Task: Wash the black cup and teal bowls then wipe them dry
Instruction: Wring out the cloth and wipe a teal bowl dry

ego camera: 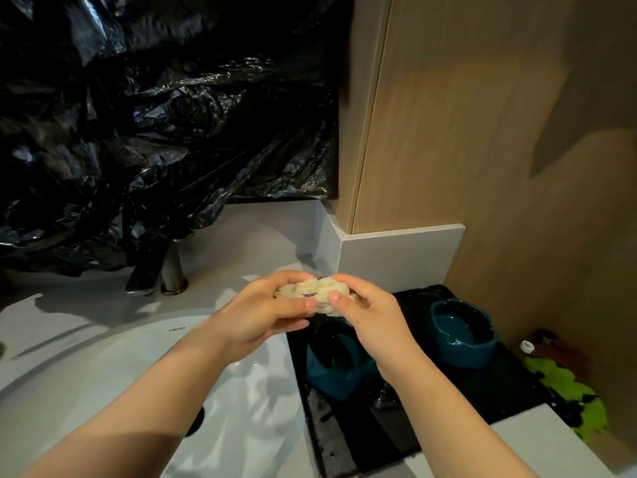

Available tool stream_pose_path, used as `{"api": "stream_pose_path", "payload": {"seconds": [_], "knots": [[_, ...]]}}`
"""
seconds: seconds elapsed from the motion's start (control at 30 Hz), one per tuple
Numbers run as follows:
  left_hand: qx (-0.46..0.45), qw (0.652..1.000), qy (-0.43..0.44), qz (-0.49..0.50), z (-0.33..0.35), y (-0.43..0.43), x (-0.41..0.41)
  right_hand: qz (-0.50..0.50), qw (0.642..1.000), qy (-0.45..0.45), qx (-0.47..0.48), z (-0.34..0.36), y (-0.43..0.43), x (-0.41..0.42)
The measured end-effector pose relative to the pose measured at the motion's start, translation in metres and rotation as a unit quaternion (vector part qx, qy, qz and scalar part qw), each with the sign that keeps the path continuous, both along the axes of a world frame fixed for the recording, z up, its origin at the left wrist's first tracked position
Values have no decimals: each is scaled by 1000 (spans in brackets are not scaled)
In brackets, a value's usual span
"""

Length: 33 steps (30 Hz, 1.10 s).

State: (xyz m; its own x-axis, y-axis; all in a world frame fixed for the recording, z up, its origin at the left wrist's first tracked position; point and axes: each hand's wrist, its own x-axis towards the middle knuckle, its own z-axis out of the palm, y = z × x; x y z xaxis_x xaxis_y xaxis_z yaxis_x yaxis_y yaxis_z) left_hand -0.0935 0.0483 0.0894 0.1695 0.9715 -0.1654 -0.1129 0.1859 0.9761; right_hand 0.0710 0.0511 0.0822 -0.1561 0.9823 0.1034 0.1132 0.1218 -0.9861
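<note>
While over a teal bowl [332, 372], left hand [265, 315], right hand [367, 317]; grip tight on cloth [315, 290], perhaps.

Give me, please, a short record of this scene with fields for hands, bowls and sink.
left hand: grips crumpled cream cloth
right hand: grips the same cloth
near teal bowl: on black tray, partly behind right wrist
far teal bowl: on same tray, upright
black cup: not visible
white sink: left of tray, faucet behind it

Basin [103, 367] at left, faucet [174, 267] behind it. Tray [482, 401] to its right bears two bowls: near bowl [327, 374] under the left hand [265, 315] and right hand [370, 317], which meet around a cloth [317, 291]; far bowl [482, 353] rightward.
</note>
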Motion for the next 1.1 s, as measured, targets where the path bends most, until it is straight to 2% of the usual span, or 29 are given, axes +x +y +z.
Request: {"api": "stream_pose_path", "payload": {"seconds": [0.1,0.17,0.2,0.27,0.37,0.43,0.47,0.53,0.6,0.67,0.73,0.8,0.87,0.93,1.0,1.1], "knots": [[-60,990,-128,-5,1,4,15,10,1000,4,22,1,0,16],[-106,970,-217,25,4,4,28,-2,999,4,38,1,0,25],[-113,965,-234,44,5,5,36,-14,999,14,39,1,-1,29],[-95,973,-195,86,5,5,51,-63,996,53,27,2,1,40],[-33,988,-28,146,1,10,65,-144,985,98,18,4,6,59],[7,985,83,152,-2,11,70,-167,981,101,16,6,11,69],[22,984,106,138,-1,10,74,-167,979,112,15,6,13,72],[51,990,110,76,3,5,83,-144,979,141,6,11,16,75],[85,987,137,17,7,4,92,-113,985,133,17,17,18,76],[111,981,156,27,12,9,97,-79,989,121,35,24,20,77],[112,984,125,52,19,15,98,-59,985,162,29,34,23,77],[105,988,94,65,27,18,98,-76,974,215,-5,38,30,77],[113,982,115,99,35,20,101,-130,964,229,-39,37,40,75],[126,963,179,158,37,25,104,-175,965,191,-44,34,45,70],[121,949,195,214,39,30,106,-153,979,138,-7,37,43,64],[106,972,81,192,48,35,104,-33,998,48,29,44,36,56]]}}
